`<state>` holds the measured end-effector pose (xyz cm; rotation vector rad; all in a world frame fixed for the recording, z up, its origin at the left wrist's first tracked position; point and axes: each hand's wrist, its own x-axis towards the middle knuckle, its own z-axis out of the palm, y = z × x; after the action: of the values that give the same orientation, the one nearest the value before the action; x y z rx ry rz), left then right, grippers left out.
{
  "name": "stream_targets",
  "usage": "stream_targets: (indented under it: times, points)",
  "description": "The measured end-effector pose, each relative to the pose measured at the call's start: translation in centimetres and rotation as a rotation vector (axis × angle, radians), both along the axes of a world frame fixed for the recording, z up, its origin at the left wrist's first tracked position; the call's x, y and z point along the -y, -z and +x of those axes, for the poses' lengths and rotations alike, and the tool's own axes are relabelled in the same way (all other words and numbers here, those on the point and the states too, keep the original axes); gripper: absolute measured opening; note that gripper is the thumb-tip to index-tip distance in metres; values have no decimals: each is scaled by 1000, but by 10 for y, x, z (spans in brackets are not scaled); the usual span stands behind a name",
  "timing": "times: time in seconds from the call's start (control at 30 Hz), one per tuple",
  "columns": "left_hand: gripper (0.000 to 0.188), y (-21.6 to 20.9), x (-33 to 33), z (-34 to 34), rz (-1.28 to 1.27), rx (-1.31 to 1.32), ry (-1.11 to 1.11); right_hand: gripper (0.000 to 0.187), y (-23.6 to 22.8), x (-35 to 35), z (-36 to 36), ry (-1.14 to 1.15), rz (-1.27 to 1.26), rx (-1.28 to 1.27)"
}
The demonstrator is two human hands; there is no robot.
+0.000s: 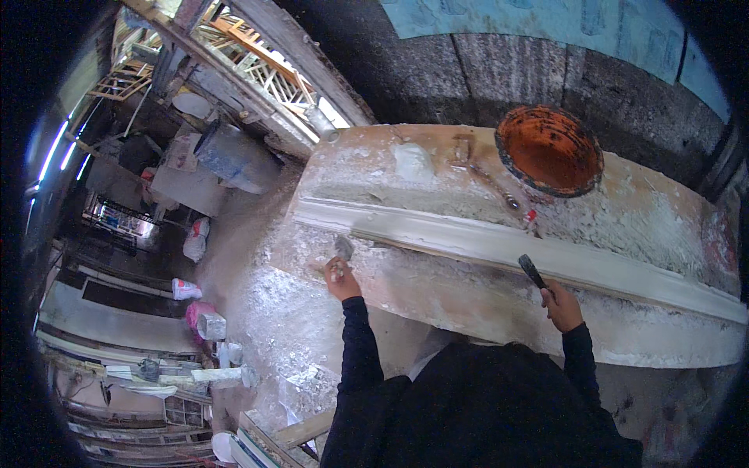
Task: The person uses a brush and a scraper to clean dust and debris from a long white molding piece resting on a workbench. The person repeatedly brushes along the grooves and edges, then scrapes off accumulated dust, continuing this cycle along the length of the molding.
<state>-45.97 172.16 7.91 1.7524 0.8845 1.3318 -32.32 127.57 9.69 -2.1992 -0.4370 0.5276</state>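
Observation:
My left hand (341,282) is closed around a small grey flat-ended tool (344,248), which looks like a scraper. It is over the near left part of the plaster-smeared table, close to the left end of a long white plaster moulding (437,232). In my right hand (562,306) is a dark, narrow flat tool (532,271); its exact kind does not show. Its tip points up and left, near the moulding's front edge. The moulding runs across the table from left to right, with long ridges along its length.
An orange basin with a dark rim (505,160) stands at the back of the table (460,292). Left of it are a white plaster lump (414,162) and a thin tool (491,186). A blue-grey barrel (236,160) stands beyond the table's left end. A white bucket (186,289) lies farther left.

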Motion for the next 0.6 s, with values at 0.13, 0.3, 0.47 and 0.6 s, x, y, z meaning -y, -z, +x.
stream_targets:
  times: [0.13, 0.3, 0.47, 0.6]
  points:
    - [10, -19, -2, -1, -204, 141, 74, 26, -7, -34, -8, -52, 6, -53]
    - [13, 14, 59, 31, -522, 131, 589, 23, -10, -96, -15, -111, -10, -6]
    - [11, 16, -17, 16, -627, 162, 551, 25, -11, -176, -19, -114, -85, 3]
    - [10, 21, -157, -21, -383, 162, 282, 24, -19, -247, -32, -80, -98, -14]
